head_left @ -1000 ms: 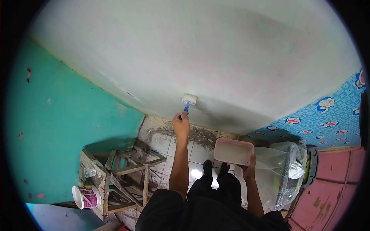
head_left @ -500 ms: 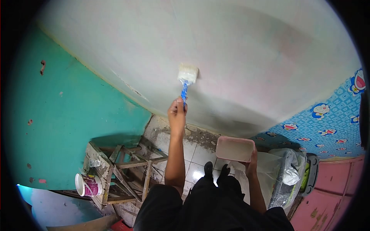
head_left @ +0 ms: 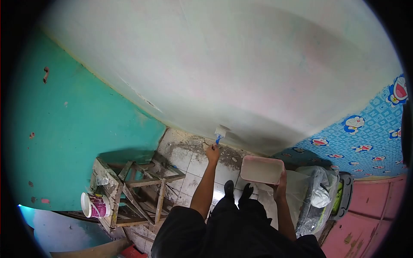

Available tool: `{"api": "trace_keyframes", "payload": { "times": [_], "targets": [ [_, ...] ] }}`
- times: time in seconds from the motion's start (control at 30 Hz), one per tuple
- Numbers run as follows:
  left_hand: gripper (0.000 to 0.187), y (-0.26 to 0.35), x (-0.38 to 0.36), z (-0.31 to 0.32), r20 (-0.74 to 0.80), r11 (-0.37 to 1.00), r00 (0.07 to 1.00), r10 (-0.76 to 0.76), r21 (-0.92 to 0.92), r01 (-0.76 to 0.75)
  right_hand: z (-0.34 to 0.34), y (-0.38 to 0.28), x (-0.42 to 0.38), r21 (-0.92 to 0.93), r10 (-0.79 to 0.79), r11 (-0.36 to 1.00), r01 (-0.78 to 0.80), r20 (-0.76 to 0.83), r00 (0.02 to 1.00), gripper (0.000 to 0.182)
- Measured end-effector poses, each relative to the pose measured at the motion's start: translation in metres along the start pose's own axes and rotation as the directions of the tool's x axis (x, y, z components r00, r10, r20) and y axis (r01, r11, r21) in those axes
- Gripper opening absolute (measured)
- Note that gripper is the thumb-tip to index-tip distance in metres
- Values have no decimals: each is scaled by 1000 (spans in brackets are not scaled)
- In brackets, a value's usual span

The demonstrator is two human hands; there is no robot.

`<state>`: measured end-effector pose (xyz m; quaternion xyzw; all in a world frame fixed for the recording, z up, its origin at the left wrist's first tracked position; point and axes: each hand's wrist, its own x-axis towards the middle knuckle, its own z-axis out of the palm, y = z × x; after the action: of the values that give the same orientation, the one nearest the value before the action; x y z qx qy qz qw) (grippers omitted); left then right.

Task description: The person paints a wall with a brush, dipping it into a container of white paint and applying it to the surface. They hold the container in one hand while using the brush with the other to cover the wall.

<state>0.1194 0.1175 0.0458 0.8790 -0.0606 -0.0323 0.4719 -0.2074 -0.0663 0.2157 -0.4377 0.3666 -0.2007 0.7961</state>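
Observation:
My left hand (head_left: 212,153) grips the blue handle of a paintbrush (head_left: 220,132), whose white bristles press low on the whitish wall (head_left: 241,64), just above the floor line. My right hand (head_left: 280,182) holds a pale pink rectangular paint tray (head_left: 261,169) at waist height, to the right of the brush. My feet in dark shoes (head_left: 238,189) stand on the tiled floor (head_left: 193,165) below.
A teal wall (head_left: 81,137) joins the whitish one on the left. A paint-stained wooden stool (head_left: 133,189) with a cup (head_left: 95,205) on it lies at lower left. A plastic-covered object (head_left: 320,193) and blue cartoon wallpaper (head_left: 365,137) are to the right.
My left hand has swept the brush down the wall, from mid-height to near the floor line. The tray in my right hand has stayed about level.

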Motion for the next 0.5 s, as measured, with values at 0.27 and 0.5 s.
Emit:
{"api": "trace_keyframes", "payload": {
  "times": [0.27,0.5],
  "targets": [
    [42,125,-2,-29,-36,978,998,50,-201,-56,-5,-3,0,14,8,1000,-8,32,999,67],
    [42,307,-32,-120,-116,898,993,29,-432,-77,-3,-9,2,-15,9,1000,-8,56,998,67]
  ]
}}
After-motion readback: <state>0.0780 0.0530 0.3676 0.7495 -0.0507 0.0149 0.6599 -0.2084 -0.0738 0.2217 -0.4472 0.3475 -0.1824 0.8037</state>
